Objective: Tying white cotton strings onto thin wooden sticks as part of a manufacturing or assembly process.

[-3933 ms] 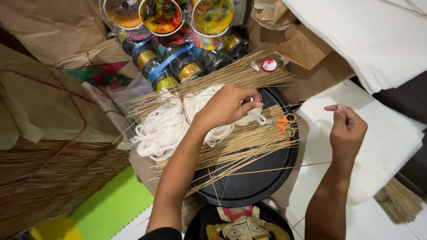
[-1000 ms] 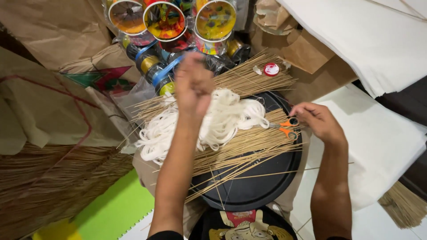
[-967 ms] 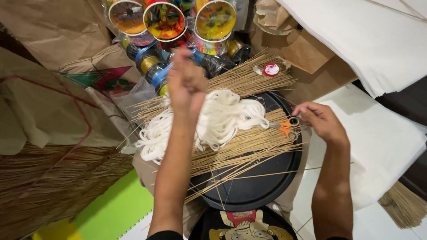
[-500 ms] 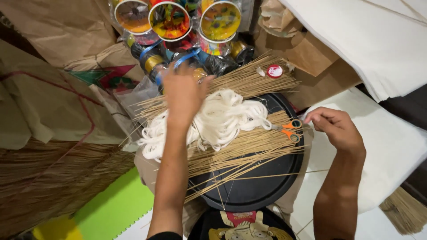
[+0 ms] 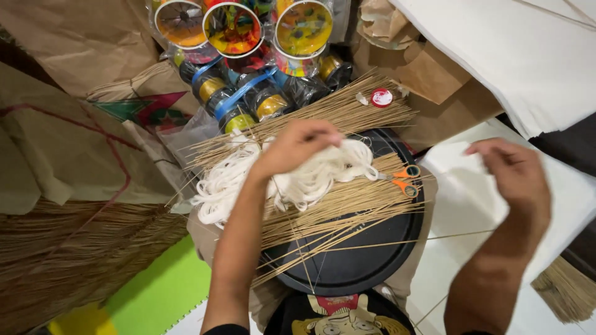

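My left hand [image 5: 297, 146] pinches the white cotton string bundle [image 5: 273, 177] lying on thin bamboo sticks [image 5: 335, 205] over the round black tray [image 5: 366, 260], while my right hand [image 5: 515, 180] hovers loosely curled, apparently holding nothing.

One cam only, on my head, looking nearly straight down over my forearms. It sits close: my left hand [image 5: 298, 146] is centre frame, my right hand [image 5: 512, 180] at the right. The black round tray [image 5: 354, 273] is low-centre w/ my lap at the bottom edge. No 2nd view, so no overlap.
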